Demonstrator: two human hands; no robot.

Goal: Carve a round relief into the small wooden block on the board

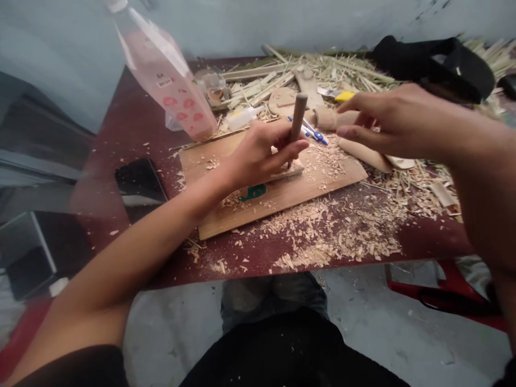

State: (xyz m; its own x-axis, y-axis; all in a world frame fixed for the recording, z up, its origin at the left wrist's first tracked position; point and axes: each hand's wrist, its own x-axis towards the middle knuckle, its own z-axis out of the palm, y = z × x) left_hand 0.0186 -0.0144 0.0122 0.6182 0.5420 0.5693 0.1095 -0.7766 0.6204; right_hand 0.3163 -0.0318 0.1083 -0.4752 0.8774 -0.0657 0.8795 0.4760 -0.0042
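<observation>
My left hand [262,153] is wrapped round a tool with a round wooden handle [298,115], held upright with its tip down on a small flat piece of wood [288,171]. That piece lies on a wooden board [278,191] strewn with shavings. My right hand [382,121] hovers to the right of the handle, above the board's far right corner, fingers loosely spread and holding nothing. A blue pen-like tool [316,133] lies just behind the handle.
A dark red table [133,123] carries a pink-labelled plastic bottle [169,80], a black phone [139,183], a small glue bottle [242,117], carved wooden pieces [365,153], bamboo strips [258,72], a yellow-handled cutter [342,95] and a black bag [435,62]. Shavings [338,236] cover the front edge.
</observation>
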